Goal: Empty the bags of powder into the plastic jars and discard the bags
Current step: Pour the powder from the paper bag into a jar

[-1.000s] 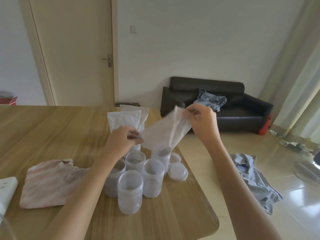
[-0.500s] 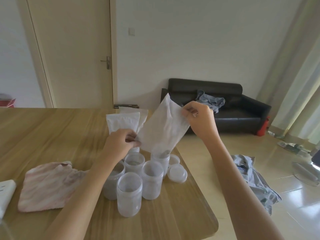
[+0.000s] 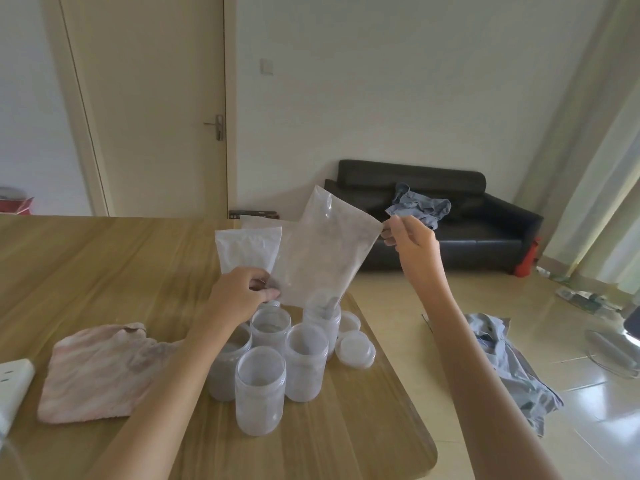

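Note:
A clear plastic bag [image 3: 323,251] hangs tilted over the far jar [image 3: 322,318], its lower corner dipping into the jar's mouth. My left hand [image 3: 239,296] pinches the bag's lower left corner. My right hand [image 3: 410,242] pinches its upper right corner, held higher. The bag looks nearly flat, with grey powder showing in the jar below it. Several translucent plastic jars [image 3: 260,396] stand clustered near the table's right edge, lids off. Two white bags of powder [image 3: 247,249] stand upright behind the cluster.
Loose jar lids [image 3: 355,348] lie right of the jars by the wooden table's [image 3: 104,271] edge. A pink striped cloth [image 3: 98,372] and a white power strip [image 3: 14,382] lie at the left. Clothes [image 3: 509,368] lie on the floor near a black sofa [image 3: 457,237].
My right hand has raised its corner and moved right, stretching the bag more upright over the far jar. My left hand stayed low by the jars.

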A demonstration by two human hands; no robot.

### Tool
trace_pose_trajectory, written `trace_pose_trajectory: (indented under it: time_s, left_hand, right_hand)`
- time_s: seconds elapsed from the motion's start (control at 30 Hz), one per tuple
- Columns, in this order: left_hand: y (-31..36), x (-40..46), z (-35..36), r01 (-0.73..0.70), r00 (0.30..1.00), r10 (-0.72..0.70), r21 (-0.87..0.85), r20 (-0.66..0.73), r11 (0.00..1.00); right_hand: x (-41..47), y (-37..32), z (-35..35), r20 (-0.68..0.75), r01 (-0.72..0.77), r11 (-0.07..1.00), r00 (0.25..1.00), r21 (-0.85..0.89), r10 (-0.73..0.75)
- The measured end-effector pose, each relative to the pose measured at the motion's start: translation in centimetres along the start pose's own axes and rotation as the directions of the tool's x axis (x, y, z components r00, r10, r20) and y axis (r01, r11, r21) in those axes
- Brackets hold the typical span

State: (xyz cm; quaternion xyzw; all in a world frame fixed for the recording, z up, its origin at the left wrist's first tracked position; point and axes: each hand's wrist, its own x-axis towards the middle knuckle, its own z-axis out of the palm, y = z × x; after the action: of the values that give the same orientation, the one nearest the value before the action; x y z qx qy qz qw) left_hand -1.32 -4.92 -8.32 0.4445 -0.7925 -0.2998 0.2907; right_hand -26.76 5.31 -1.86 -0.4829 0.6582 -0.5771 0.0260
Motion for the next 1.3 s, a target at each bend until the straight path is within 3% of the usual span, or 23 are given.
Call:
trace_pose_trajectory:
  time_s: [0.4, 0.47, 0.73, 0.9, 1.17, 1.3]
  left_hand:
    - [-0.2, 0.1, 0.4, 0.009, 1.000, -0.010, -0.035, -0.028, 0.999]
    - [0.0, -0.1, 0.4, -0.009, 1.000, 0.007, -0.052, -0.027, 0.999]
    - [0.1, -0.2, 0.0, -0.028, 0.999, 0.028, -0.008, -0.041, 1.000]
    - [0.3, -0.3, 0.0, -0.039, 0.998, 0.037, -0.035, -0.053, 0.999]
    - [0.4, -0.4, -0.1, -0.051, 0.998, 0.049, -0.048, -0.043, 0.998]
    - [0.5, -0.4, -0.1, -0.060, 0.998, 0.060, -0.015, -0.035, 0.998]
  right_hand:
    - [0.6, 0.0, 0.1, -0.067, 0.058, 0.989, 0.995, -0.140, -0.068]
    - [0.5, -0.2, 0.2, -0.127, 0.091, 0.986, 0.986, -0.139, -0.109]
    - [0.3, -0.7, 0.5, -0.078, 0.114, 0.985, 0.989, -0.131, -0.125]
    - [0.2, -1.2, 0.6, -0.165, 0.109, 0.988, 0.978, -0.105, -0.125]
    - [0.4, -1.3, 0.4, -0.120, 0.107, 0.986, 0.985, -0.124, -0.122]
    - [0.4, -1.3, 0.3, 0.055, 0.089, 0.995, 0.995, -0.038, -0.087]
